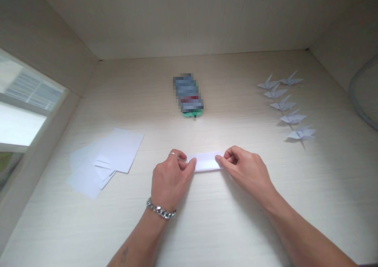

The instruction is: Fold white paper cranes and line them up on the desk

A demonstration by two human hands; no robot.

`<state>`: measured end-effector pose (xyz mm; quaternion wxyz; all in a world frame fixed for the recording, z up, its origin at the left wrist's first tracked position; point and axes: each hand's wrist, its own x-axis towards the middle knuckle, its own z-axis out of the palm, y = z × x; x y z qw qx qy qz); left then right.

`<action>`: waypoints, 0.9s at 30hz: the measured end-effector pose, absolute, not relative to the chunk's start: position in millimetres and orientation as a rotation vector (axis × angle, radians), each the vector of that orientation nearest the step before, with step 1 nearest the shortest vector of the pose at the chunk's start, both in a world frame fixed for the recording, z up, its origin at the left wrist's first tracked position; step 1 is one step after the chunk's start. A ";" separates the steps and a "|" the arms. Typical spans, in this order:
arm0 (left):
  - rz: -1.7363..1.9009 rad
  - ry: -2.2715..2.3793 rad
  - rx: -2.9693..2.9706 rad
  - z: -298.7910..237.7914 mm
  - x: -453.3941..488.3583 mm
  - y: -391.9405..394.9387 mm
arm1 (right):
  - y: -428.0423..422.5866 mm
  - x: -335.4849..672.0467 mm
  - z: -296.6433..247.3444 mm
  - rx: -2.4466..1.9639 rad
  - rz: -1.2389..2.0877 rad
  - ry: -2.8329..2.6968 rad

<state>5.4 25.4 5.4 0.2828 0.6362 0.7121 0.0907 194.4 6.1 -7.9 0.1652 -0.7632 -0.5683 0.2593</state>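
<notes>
A folded strip of white paper point(206, 162) lies crosswise between my two hands, just above the pale wooden surface. My left hand point(173, 175), with a ring and a chain bracelet, pinches its left end between thumb and fingers. At the other end, my right hand point(246, 166) grips the paper the same way, thumb on top. The fingers under the paper are partly hidden. To the left lies a loose pile of white paper sheets point(125, 151). Several folded paper cranes point(301, 134) stand in a row on the right.
A phone point(189, 93) with a blurred screen and a green edge lies beyond my hands. Wooden walls point(191, 23) enclose the back and sides. On the left is a window point(26, 97); a grey cable point(354, 97) curves along the right wall.
</notes>
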 end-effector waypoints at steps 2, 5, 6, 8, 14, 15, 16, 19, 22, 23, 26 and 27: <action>0.258 1.911 1.698 4.7 5.1 25.1 | 6.1 194.2 -7.6 -2.184 0.748 -1.617; 0.274 1.917 1.700 3.4 4.9 24.4 | 5.7 194.1 -7.5 -2.189 0.756 -1.614; 0.277 1.920 1.698 3.2 4.9 24.2 | 5.6 194.2 -7.6 -2.187 0.755 -1.614; 0.280 1.925 1.688 3.3 5.3 24.2 | 5.3 194.4 -7.9 -2.178 0.752 -1.617; 0.250 1.932 1.692 5.6 6.4 24.9 | 5.5 194.7 -8.1 -2.190 0.753 -1.611; 0.247 1.933 1.696 5.8 6.5 25.0 | 5.6 194.6 -7.9 -2.193 0.753 -1.611; 0.247 1.934 1.701 5.9 6.5 25.0 | 5.7 194.6 -7.7 -2.195 0.753 -1.611; 0.252 1.933 1.708 6.0 6.2 24.9 | 6.0 194.6 -7.2 -2.193 0.755 -1.615; 0.242 1.921 1.711 6.3 5.8 25.0 | 6.3 194.9 -7.1 -2.179 0.760 -1.625; 0.241 1.916 1.712 6.5 5.7 25.0 | 6.3 195.0 -7.2 -2.177 0.760 -1.626; 0.247 1.908 1.707 7.0 5.4 24.9 | 6.3 195.3 -7.5 -2.171 0.774 -1.626; 0.249 1.907 1.703 7.1 5.4 24.8 | 6.2 195.3 -7.6 -2.169 0.783 -1.624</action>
